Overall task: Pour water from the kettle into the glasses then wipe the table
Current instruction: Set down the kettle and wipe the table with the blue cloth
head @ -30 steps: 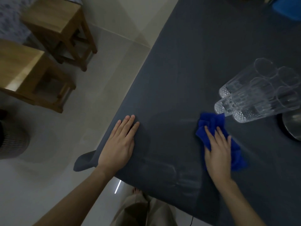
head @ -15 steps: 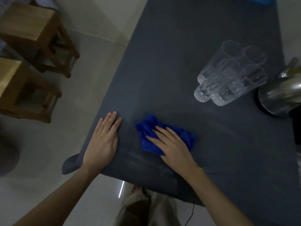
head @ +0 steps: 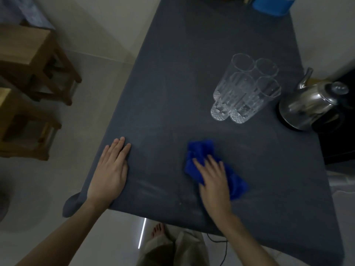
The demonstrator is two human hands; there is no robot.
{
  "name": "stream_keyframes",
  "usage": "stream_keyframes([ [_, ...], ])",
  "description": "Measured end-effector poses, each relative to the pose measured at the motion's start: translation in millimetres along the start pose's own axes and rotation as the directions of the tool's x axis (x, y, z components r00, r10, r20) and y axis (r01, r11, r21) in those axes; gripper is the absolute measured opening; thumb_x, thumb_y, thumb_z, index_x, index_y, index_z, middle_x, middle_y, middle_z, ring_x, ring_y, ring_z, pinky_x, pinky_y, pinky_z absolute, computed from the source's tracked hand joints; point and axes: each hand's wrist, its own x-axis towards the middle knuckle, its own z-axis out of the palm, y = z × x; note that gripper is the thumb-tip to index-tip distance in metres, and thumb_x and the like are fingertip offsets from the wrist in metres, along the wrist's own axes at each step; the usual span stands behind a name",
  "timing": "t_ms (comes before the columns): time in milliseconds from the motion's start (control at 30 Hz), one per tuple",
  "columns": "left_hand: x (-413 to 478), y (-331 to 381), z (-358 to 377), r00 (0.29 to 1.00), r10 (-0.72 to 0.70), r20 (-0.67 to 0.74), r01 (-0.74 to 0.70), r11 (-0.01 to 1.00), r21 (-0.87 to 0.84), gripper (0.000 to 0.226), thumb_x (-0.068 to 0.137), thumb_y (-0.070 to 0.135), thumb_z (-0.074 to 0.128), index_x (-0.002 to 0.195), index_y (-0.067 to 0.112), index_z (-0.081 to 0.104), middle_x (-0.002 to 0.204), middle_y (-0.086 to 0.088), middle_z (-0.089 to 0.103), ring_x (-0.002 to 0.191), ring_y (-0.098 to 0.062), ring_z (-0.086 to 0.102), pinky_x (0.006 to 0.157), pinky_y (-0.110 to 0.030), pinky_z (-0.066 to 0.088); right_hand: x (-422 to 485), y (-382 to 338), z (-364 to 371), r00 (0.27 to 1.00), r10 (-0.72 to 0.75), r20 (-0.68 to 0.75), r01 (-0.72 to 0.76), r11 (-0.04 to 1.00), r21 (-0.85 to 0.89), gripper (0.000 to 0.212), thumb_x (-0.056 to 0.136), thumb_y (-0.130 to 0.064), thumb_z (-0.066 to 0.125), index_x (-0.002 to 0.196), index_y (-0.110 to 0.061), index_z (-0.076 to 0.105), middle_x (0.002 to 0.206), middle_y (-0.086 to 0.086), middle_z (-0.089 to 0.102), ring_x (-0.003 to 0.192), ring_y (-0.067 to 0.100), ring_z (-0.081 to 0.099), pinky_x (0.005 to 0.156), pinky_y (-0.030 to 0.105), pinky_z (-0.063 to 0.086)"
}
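My right hand presses flat on a crumpled blue cloth near the front of the dark grey table. Faint wet streaks show on the tabletop around the cloth. My left hand lies flat, fingers together, on the table's front left corner and holds nothing. Several clear cut-glass tumblers stand bunched together at the right, with a little water visible at their bottoms. A shiny steel kettle sits just right of them on a dark base at the table's right edge.
Two wooden stools stand on the pale tiled floor to the left. A blue container sits at the table's far end. A black appliance adjoins the kettle at the right. A thin cable hangs below the front edge.
My right hand swept the blue cloth left to beside my left hand, then back right toward the middle. My left hand stayed on the corner. The view shifted.
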Motion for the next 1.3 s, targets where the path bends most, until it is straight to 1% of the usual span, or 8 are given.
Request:
stream_keyframes([
  [167, 0.6, 1.0, -2.6, 1.0, -0.01, 0.016, 0.01, 1.0, 0.018, 0.052, 0.097, 0.026, 0.024, 0.144, 0.009, 0.038, 0.154, -0.012, 0.031, 0.144, -0.02, 0.02, 0.12, -0.027, 0.0, -10.4, -88.4, 32.1, 0.974, -0.191, 0.125, 0.189, 0.982, 0.024, 0.072, 0.067, -0.016, 0.076, 0.135, -0.022, 0.05, 0.142, 0.002, 0.05, 0.134, 0.025, 0.041, 0.108, 0.055, 0.033],
  [333, 0.4, 1.7, 0.1, 0.999, -0.018, 0.035, 0.017, 0.999, 0.047, 0.055, 0.098, 0.032, 0.019, 0.147, 0.01, 0.034, 0.156, -0.012, 0.027, 0.146, -0.023, 0.018, 0.12, -0.03, -0.001, -17.9, -33.1, 19.0, 0.96, -0.225, 0.166, 0.245, 0.963, -0.114, 0.056, 0.082, -0.014, 0.039, 0.138, -0.023, 0.047, 0.142, 0.003, 0.05, 0.133, 0.024, 0.043, 0.109, 0.051, 0.034],
  [500, 6.9, 15.7, 4.3, 0.996, -0.08, 0.029, 0.079, 0.996, 0.027, 0.059, 0.098, 0.037, 0.018, 0.148, 0.009, 0.031, 0.158, -0.012, 0.022, 0.147, -0.026, 0.014, 0.121, -0.037, 0.001, -39.0, 59.7, -18.7, 0.999, -0.024, 0.045, 0.032, 0.983, -0.18, 0.063, 0.079, -0.009, 0.058, 0.139, -0.021, 0.044, 0.138, 0.008, 0.053, 0.129, 0.027, 0.047, 0.11, 0.047, 0.023],
  [600, 12.1, 39.7, 13.2, 0.999, 0.016, 0.049, -0.019, 0.998, 0.053, 0.057, 0.098, 0.034, 0.022, 0.144, 0.002, 0.036, 0.155, -0.015, 0.027, 0.144, -0.029, 0.022, 0.12, -0.036, 0.004, -58.0, 113.4, -47.6, 0.984, 0.168, -0.05, -0.175, 0.968, -0.182, 0.077, 0.072, 0.004, 0.069, 0.141, -0.017, 0.043, 0.138, 0.015, 0.052, 0.13, 0.03, 0.044, 0.111, 0.05, 0.025],
  [867, 13.0, 72.8, 26.2, 0.999, 0.044, 0.021, -0.046, 0.997, 0.058, 0.055, 0.098, 0.03, 0.026, 0.144, 0.002, 0.035, 0.155, -0.014, 0.028, 0.145, -0.027, 0.021, 0.119, -0.045, 0.012, -89.5, 201.3, -76.6, 0.847, 0.48, -0.228, -0.506, 0.86, -0.072, 0.047, 0.088, -0.005, 0.043, 0.135, -0.003, 0.049, 0.135, 0.026, 0.05, 0.133, 0.04, 0.037, 0.112, 0.059, 0.022],
  [1000, 14.0, 72.8, 26.8, 0.999, 0.047, 0.009, -0.048, 0.998, 0.051, 0.054, 0.098, 0.029, 0.028, 0.144, 0.002, 0.036, 0.155, -0.014, 0.029, 0.145, -0.026, 0.021, 0.119, -0.045, 0.012, -63.6, 175.0, -66.9, 0.886, 0.405, -0.225, -0.434, 0.895, -0.102, 0.058, 0.079, 0.009, 0.063, 0.134, -0.006, 0.051, 0.13, 0.023, 0.056, 0.126, 0.041, 0.045, 0.106, 0.057, 0.034],
  [1167, 12.8, 70.0, 26.1, 0.999, 0.049, 0.022, -0.051, 0.997, 0.062, 0.051, 0.098, 0.022, 0.027, 0.145, 0.003, 0.035, 0.155, -0.013, 0.028, 0.145, -0.026, 0.021, 0.119, -0.046, 0.013, -8.2, 77.3, -33.6, 0.96, 0.25, -0.127, -0.268, 0.951, -0.155, 0.068, 0.064, -0.006, 0.076, 0.129, -0.012, 0.057, 0.126, 0.014, 0.061, 0.117, 0.036, 0.052, 0.095, 0.048, 0.046],
  [1300, 14.1, 70.1, 20.1, 0.999, 0.019, 0.042, -0.02, 1.0, 0.003, 0.053, 0.098, 0.027, 0.026, 0.144, 0.005, 0.038, 0.154, -0.012, 0.032, 0.142, -0.026, 0.028, 0.12, -0.039, 0.01, 0.3, 28.5, -14.6, 1.0, 0.031, -0.005, -0.031, 0.993, -0.118, 0.06, 0.076, -0.014, 0.071, 0.133, -0.017, 0.053, 0.134, 0.005, 0.057, 0.125, 0.029, 0.049, 0.1, 0.047, 0.044],
])
